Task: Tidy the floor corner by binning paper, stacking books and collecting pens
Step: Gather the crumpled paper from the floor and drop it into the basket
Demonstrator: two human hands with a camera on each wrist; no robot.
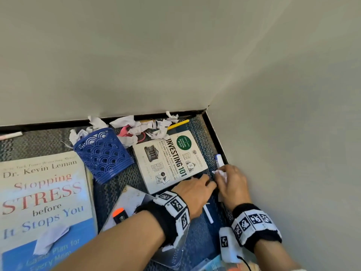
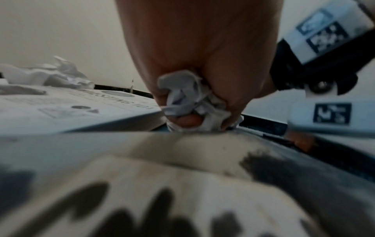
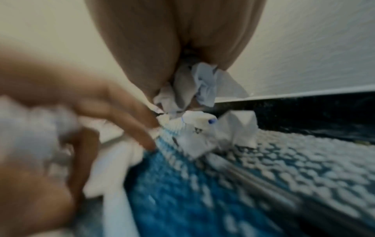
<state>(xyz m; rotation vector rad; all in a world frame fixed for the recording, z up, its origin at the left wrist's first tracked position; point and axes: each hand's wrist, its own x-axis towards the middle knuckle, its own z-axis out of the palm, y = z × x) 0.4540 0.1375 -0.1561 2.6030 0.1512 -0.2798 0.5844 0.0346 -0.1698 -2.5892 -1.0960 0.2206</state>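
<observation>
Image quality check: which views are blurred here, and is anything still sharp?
Head view: evenly lit, Investing 101 book title legible, edges bowed by the wide lens. Left wrist view: dim, foreground smeared, crumpled paper in the left hand readable. Right wrist view: motion-blurred throughout, carpet streaked.

crumpled matt paper [image 1: 134,127], perforated blue plastic basket [image 1: 103,155], rough woven carpet [image 1: 203,137]

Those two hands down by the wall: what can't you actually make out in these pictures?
- Left hand: head view shows only its back; the crumpled paper it grips shows only in the left wrist view.
- Right hand: its fingers hide most of its own paper wad.
- Marker: its lower end is hidden under the right hand.
- Blue basket: lies tipped, its inside unseen.
- Stress book: cut by the head view's edge.
</observation>
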